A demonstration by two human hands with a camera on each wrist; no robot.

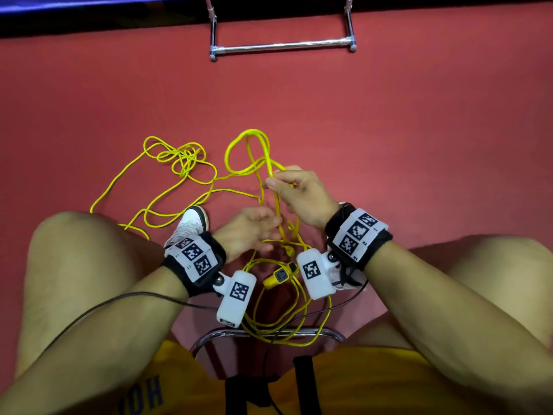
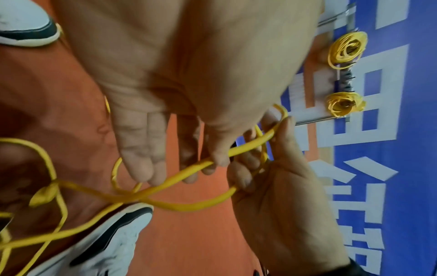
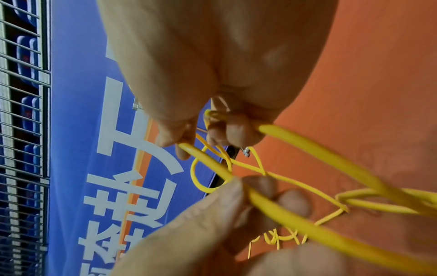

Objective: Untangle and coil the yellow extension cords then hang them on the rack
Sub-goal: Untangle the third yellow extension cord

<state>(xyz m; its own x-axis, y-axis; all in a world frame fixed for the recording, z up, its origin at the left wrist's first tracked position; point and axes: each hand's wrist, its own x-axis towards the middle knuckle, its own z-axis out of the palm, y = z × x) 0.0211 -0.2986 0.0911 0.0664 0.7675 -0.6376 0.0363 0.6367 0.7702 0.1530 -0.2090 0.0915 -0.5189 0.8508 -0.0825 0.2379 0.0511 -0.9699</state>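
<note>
2 hands on the yellow cord (image 1: 276, 205): the right hand (image 1: 302, 194) pinches a raised strand between thumb and fingers, the left hand (image 1: 248, 232) just below pinches it too, other fingers straight. Loose loops sprawl beyond both; rack (image 1: 282, 44) farther off.

1. Blue letters "HO" on the yellow shirt (image 1: 185, 393), seen upside down, cut off at the frame edge.
2. Small marks "L" beside the coded squares on the left wristband (image 1: 194, 254); "R1", "R2" on the right wristband (image 1: 357, 232).
3. Large white characters on the blue banner (image 2: 383, 130), partly hidden, not legible in full.
</note>
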